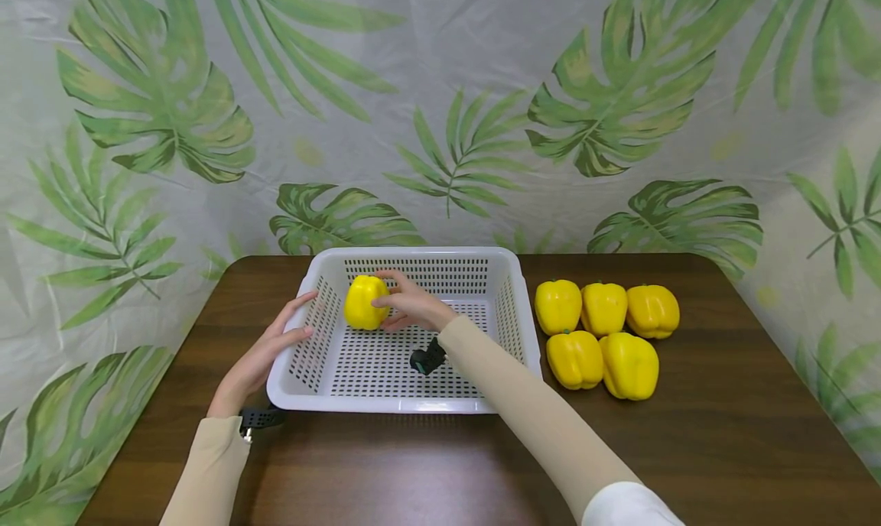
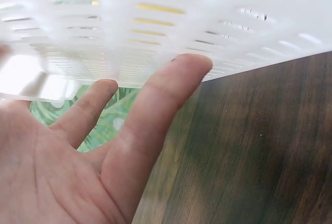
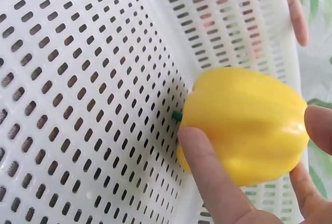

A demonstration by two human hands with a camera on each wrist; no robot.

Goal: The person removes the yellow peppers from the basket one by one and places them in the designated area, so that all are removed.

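Observation:
In the head view my right hand holds a yellow bell pepper inside the white plastic basket, near its left wall. The right wrist view shows fingers along the pepper's side, and its green stem faces the perforated floor. Whether the pepper touches the floor, I cannot tell. My left hand rests at the basket's left rim, its fingers fairly straight. Seen from the left wrist, the left thumb lies against the basket's slotted side; yellow shows through the slots.
Right of the basket, several more yellow bell peppers lie in two rows on the brown wooden table. A leaf-printed cloth hangs behind the table. A dark wrist device sits under my right forearm, over the basket.

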